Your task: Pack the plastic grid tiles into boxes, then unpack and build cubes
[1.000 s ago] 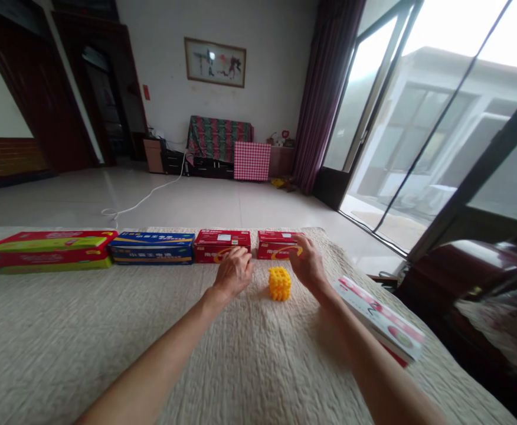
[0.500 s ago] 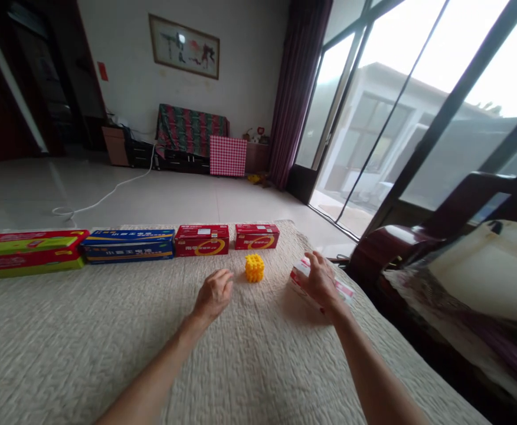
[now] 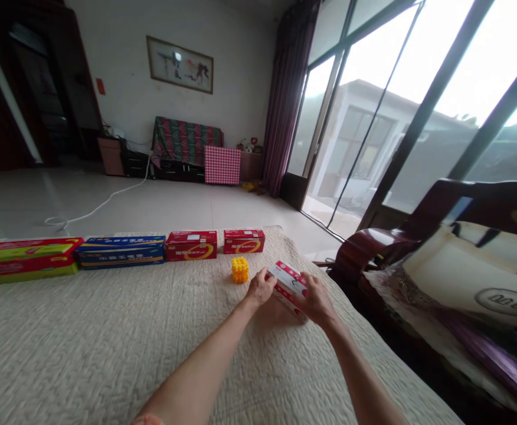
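A white and red box [image 3: 287,280] lies near the right edge of the beige quilted surface [image 3: 85,336]. My left hand [image 3: 261,288] grips its left end and my right hand [image 3: 316,301] grips its right side, fingers curled round it. A yellow knobbly cube [image 3: 239,270] sits just left of my left hand. Behind it a row of boxes runs along the far edge: a small red box [image 3: 244,241], a red box [image 3: 191,246], a blue box [image 3: 120,252] and a long red and green box [image 3: 23,258].
A dark wooden armchair [image 3: 418,260] with a patterned cushion stands close on the right. Tall glass doors fill the right wall. Beyond the surface lies a tiled floor with a white cable [image 3: 94,206] and a covered cabinet [image 3: 186,143] at the far wall.
Both hands left the red boxes and the yellow cube and moved right to the white and red box, closing on it. My view turned to the right.
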`<state>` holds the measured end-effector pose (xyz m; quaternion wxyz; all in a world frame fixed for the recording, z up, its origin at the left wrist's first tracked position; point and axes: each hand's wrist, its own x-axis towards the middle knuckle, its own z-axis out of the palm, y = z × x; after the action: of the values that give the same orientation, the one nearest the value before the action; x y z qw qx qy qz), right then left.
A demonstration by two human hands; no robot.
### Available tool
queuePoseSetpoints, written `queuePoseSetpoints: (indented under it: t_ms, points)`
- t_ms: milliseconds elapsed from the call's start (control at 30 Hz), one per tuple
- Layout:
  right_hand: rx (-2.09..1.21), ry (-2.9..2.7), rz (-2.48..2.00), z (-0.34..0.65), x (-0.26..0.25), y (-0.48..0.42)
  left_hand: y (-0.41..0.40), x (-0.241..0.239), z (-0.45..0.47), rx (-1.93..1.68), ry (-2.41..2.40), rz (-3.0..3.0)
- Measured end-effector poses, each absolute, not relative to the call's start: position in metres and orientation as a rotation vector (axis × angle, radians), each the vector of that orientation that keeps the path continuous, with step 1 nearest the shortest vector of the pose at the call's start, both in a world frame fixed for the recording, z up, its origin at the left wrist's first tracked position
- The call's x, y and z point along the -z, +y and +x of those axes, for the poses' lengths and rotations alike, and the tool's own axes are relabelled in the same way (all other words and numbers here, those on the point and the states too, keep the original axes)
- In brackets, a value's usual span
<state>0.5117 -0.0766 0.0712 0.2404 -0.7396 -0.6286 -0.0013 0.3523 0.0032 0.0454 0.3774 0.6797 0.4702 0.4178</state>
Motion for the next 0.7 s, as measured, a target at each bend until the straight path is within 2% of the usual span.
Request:
queuePoseSetpoints:
  t_ms: [167, 400, 700]
  points:
    - [-0.113, -1.796, -1.718, 0.444, -0.073, -0.092, -0.032, -0.046, 0.272, -1.258, 1.404, 1.654]
    - [-0.318, -1.948, -1.291, 0.315, -0.069, -0.104, -0.076, -0.037, 0.127, -1.714, 1.678, 1.688]
    - [-0.55, -1.971, -1.31, 0.275, -0.061, -0.098, -0.103, -0.004, 0.071, -1.842, 1.64, 1.865]
